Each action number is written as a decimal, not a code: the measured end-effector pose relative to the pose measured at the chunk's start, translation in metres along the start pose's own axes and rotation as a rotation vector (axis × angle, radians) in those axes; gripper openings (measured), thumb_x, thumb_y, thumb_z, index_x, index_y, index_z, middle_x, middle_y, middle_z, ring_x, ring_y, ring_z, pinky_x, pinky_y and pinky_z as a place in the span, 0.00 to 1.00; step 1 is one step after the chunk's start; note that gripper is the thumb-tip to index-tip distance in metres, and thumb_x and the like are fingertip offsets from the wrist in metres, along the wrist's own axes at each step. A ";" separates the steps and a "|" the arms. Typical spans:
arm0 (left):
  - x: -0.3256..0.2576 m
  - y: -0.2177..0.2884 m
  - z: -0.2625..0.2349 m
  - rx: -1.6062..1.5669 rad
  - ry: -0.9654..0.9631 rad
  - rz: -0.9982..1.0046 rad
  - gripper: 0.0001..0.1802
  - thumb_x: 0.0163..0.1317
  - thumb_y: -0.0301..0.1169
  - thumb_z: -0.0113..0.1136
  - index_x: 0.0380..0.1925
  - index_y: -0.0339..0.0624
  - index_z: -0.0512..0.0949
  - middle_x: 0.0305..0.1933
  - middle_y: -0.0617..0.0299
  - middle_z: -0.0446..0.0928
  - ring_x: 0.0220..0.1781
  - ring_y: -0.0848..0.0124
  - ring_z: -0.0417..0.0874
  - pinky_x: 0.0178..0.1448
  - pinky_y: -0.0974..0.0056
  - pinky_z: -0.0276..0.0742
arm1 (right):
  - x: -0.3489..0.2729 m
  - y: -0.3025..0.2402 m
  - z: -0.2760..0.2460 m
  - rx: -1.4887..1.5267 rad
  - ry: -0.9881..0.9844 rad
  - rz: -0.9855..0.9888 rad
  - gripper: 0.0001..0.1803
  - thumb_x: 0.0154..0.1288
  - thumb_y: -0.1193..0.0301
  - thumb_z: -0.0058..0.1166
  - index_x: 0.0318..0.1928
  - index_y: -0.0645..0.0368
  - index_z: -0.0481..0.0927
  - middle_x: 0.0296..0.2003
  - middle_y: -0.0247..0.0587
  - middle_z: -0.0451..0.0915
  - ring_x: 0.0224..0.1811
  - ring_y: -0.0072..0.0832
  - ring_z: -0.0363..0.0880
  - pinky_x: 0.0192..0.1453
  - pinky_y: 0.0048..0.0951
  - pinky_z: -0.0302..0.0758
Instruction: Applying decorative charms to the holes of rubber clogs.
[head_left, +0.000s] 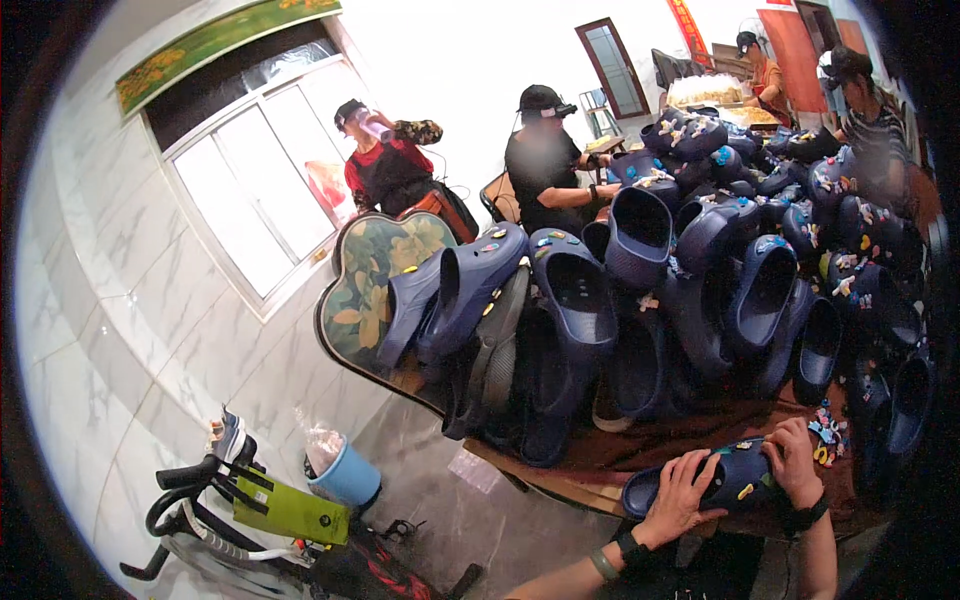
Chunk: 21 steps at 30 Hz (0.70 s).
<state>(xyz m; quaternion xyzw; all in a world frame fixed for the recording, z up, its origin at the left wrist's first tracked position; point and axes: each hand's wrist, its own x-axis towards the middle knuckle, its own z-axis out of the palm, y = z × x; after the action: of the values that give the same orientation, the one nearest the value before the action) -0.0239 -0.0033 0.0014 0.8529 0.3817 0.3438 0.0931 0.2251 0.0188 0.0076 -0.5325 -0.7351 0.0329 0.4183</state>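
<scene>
A dark blue clog (738, 466) with small coloured charms lies on its side at the near edge of the table. My left hand (680, 500) grips it around the opening, thumb and fingers on either side of the rim. At its toe end, my right hand (793, 458) has its fingers closed on the holed upper; whether a charm is between them is hidden. A yellow charm (745, 491) sits on the upper. Just beyond my right hand is a small heap of loose coloured charms (827, 432).
Dark blue clogs (576, 290) are piled high across the table, many decorated. The brown tabletop (650, 444) shows near me. Left of it stand a blue bin (347, 474) and a handlebar with a green bag (290, 508). Several people are around the table; one drinks from a bottle (378, 127).
</scene>
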 end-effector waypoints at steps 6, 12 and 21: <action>-0.002 -0.005 0.004 -0.015 0.007 0.024 0.53 0.51 0.51 0.71 0.71 0.40 0.56 0.70 0.47 0.60 0.72 0.48 0.61 0.73 0.43 0.54 | -0.002 0.009 -0.007 -0.129 -0.097 -0.123 0.04 0.53 0.75 0.62 0.31 0.59 0.81 0.35 0.43 0.78 0.42 0.46 0.75 0.46 0.43 0.72; 0.006 -0.012 0.005 -0.040 0.002 0.008 0.54 0.49 0.51 0.71 0.72 0.39 0.56 0.69 0.46 0.60 0.71 0.48 0.62 0.73 0.44 0.54 | 0.034 0.011 -0.025 0.078 -0.310 0.025 0.08 0.51 0.76 0.66 0.31 0.60 0.80 0.32 0.40 0.79 0.42 0.38 0.77 0.51 0.38 0.72; -0.012 -0.004 0.010 -0.035 0.041 0.043 0.50 0.53 0.53 0.67 0.70 0.38 0.59 0.67 0.46 0.62 0.70 0.46 0.62 0.71 0.42 0.56 | 0.009 0.049 -0.018 0.627 -0.537 0.689 0.15 0.52 0.71 0.68 0.39 0.59 0.76 0.39 0.32 0.76 0.43 0.21 0.73 0.51 0.26 0.70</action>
<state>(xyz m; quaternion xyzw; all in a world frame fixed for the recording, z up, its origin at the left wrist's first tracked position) -0.0252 -0.0080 -0.0136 0.8520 0.3590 0.3697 0.0925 0.2727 0.0396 0.0002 -0.5652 -0.5539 0.5212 0.3193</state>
